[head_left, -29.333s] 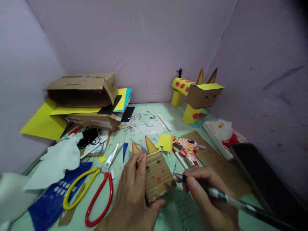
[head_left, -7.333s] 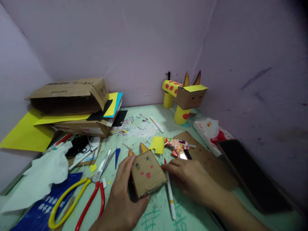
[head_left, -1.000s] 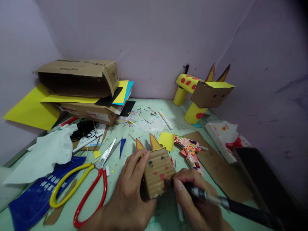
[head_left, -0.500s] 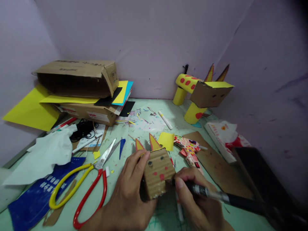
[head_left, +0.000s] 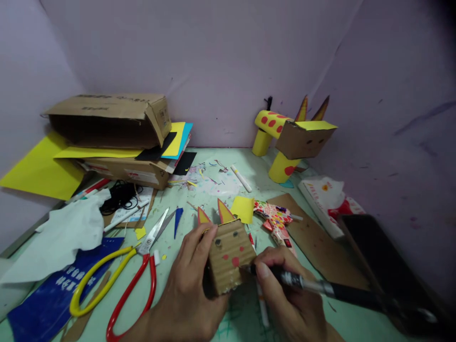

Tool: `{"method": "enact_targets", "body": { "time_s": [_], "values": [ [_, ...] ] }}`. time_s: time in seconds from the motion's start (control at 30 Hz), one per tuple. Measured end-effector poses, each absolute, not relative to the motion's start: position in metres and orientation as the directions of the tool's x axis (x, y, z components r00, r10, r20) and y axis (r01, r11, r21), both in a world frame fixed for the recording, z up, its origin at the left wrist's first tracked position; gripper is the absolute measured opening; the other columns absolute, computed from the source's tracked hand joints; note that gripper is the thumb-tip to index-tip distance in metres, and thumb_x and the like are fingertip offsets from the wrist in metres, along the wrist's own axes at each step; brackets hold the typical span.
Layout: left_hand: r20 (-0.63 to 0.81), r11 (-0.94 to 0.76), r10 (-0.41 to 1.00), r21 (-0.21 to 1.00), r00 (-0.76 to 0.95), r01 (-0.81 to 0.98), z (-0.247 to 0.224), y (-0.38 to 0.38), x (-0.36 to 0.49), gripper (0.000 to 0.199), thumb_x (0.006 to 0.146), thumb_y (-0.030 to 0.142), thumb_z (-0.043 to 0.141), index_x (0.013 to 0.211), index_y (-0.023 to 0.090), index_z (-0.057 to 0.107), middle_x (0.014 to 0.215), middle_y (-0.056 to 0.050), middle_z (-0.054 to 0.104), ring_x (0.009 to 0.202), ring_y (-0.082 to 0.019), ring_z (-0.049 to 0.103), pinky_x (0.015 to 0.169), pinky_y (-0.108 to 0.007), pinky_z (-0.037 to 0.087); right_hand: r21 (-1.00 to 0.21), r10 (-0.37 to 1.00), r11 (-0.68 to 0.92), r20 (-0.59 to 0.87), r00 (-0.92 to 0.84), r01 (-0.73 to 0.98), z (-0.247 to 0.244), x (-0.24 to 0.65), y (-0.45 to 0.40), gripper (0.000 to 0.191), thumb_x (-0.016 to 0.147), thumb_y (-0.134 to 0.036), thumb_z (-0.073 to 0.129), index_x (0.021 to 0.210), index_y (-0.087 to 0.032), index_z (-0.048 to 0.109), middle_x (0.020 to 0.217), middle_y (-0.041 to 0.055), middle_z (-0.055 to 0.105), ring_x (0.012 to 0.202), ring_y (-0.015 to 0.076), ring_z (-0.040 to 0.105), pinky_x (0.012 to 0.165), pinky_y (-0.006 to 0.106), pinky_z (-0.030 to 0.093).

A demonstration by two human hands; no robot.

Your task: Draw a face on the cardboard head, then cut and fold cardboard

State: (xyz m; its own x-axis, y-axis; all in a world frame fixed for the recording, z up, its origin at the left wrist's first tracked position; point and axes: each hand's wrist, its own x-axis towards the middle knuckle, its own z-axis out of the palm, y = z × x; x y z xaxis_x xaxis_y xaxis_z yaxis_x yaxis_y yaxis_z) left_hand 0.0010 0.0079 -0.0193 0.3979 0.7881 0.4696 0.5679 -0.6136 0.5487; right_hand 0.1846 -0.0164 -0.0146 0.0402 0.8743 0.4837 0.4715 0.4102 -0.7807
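My left hand is closed around the left side of a small corrugated cardboard box, tilted up towards me. Two black dots, red spots and two pointed yellow ears with dark edges make it look like an animal head. Between thumb and fingers of my right hand is a black marker pen. Its tip reaches the box face beside the lowest red spot; whether it touches I cannot tell. Left of my left hand lie scissors with one yellow and one red handle, blades apart.
At the back right stands a yellow paper animal with a cardboard head. Cardboard boxes are stacked at the back left with coloured paper. A patterned glue gun, a cardboard sheet and a dark phone-like object lie to the right.
The whole view has shifted slightly, so most things sit a little further left. Both hands keep their holds, and the pen tip remains by the lowest red spot.
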Motion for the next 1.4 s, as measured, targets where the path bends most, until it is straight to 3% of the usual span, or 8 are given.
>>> {"method": "enact_targets", "body": {
  "time_s": [0.2, 0.37, 0.6, 0.87, 1.0, 1.2, 1.3, 1.4],
  "values": [
    [0.463, -0.608, 0.793, 0.558, 0.396, 0.565, -0.019, 0.008, 0.002, 0.076, 0.074, 0.009, 0.056, 0.143, 0.016, 0.023, 0.141, -0.016, 0.033, 0.134, -0.028, 0.033, 0.111, -0.046, 0.035, -0.784, 0.887, 0.417, 0.461, -0.019, 0.461, -0.011, 0.184, -0.017, 0.017, 0.091, -0.024, 0.048, 0.075, -0.022, 0.054, 0.055, -0.0034, 0.051, 0.047, 0.0113, 0.049, 0.044, 0.022, 0.039],
    [0.464, -0.608, 0.793, 0.552, 0.395, 0.571, -0.020, 0.007, 0.001, 0.079, 0.073, 0.008, 0.057, 0.143, 0.016, 0.022, 0.142, -0.016, 0.033, 0.134, -0.029, 0.033, 0.111, -0.047, 0.035, -0.819, 0.909, 0.339, 0.413, 0.065, 0.464, -0.009, 0.180, -0.019, 0.019, 0.089, -0.028, 0.050, 0.073, -0.022, 0.055, 0.054, -0.0030, 0.052, 0.047, 0.0119, 0.048, 0.046, 0.024, 0.038],
    [0.482, -0.623, 0.780, 0.542, 0.398, 0.564, -0.021, 0.008, 0.001, 0.077, 0.074, 0.009, 0.055, 0.143, 0.016, 0.021, 0.141, -0.017, 0.033, 0.133, -0.029, 0.033, 0.109, -0.047, 0.037, -0.748, 0.856, 0.461, 0.516, -0.018, 0.478, -0.009, 0.182, -0.015, 0.014, 0.088, -0.020, 0.051, 0.074, -0.022, 0.056, 0.056, -0.0031, 0.056, 0.047, 0.0109, 0.051, 0.044, 0.020, 0.040],
    [0.482, -0.628, 0.776, 0.533, 0.407, 0.567, -0.018, 0.008, 0.000, 0.076, 0.075, 0.010, 0.055, 0.143, 0.016, 0.021, 0.139, -0.017, 0.034, 0.132, -0.030, 0.035, 0.109, -0.048, 0.036, -0.741, 0.879, 0.424, 0.475, -0.039, 0.521, -0.013, 0.186, -0.014, 0.017, 0.090, -0.023, 0.048, 0.074, -0.022, 0.052, 0.053, -0.0049, 0.049, 0.044, 0.0104, 0.047, 0.041, 0.020, 0.038],
    [0.487, -0.630, 0.774, 0.532, 0.405, 0.565, -0.019, 0.007, 0.000, 0.075, 0.076, 0.012, 0.056, 0.143, 0.016, 0.021, 0.140, -0.017, 0.033, 0.134, -0.029, 0.033, 0.110, -0.047, 0.035, -0.779, 0.886, 0.405, 0.464, 0.005, 0.478, -0.011, 0.185, -0.016, 0.017, 0.091, -0.023, 0.048, 0.075, -0.022, 0.054, 0.056, -0.0044, 0.049, 0.047, 0.0105, 0.048, 0.043, 0.020, 0.038],
    [0.425, -0.543, 0.838, 0.582, 0.343, 0.605, -0.020, 0.010, 0.000, 0.076, 0.073, 0.014, 0.060, 0.141, 0.018, 0.025, 0.141, -0.016, 0.035, 0.133, -0.031, 0.036, 0.107, -0.049, 0.040, -0.863, 0.841, 0.350, 0.460, 0.284, 0.363, -0.003, 0.192, -0.016, 0.008, 0.090, -0.025, 0.053, 0.085, -0.026, 0.059, 0.062, -0.0040, 0.057, 0.048, 0.0100, 0.052, 0.044, 0.018, 0.042],
    [0.390, -0.479, 0.875, 0.615, 0.285, 0.627, -0.018, 0.012, -0.001, 0.076, 0.072, 0.016, 0.061, 0.139, 0.018, 0.027, 0.141, -0.018, 0.036, 0.133, -0.034, 0.037, 0.106, -0.056, 0.039, -0.827, 0.808, 0.323, 0.494, 0.322, 0.460, 0.003, 0.203, -0.004, 0.013, 0.087, -0.027, 0.057, 0.096, -0.025, 0.066, 0.072, 0.0010, 0.067, 0.058, 0.0147, 0.062, 0.048, 0.023, 0.047],
    [0.345, -0.433, 0.901, 0.657, 0.264, 0.618, -0.016, 0.014, -0.003, 0.078, 0.071, 0.015, 0.061, 0.141, 0.020, 0.025, 0.145, -0.019, 0.036, 0.135, -0.037, 0.035, 0.106, -0.062, 0.034, -0.769, 0.806, 0.301, 0.521, 0.281, 0.563, 0.010, 0.219, 0.009, 0.017, 0.087, -0.031, 0.059, 0.098, -0.023, 0.069, 0.091, 0.0070, 0.073, 0.082, 0.0217, 0.069, 0.068, 0.032, 0.055]
  ]
}}
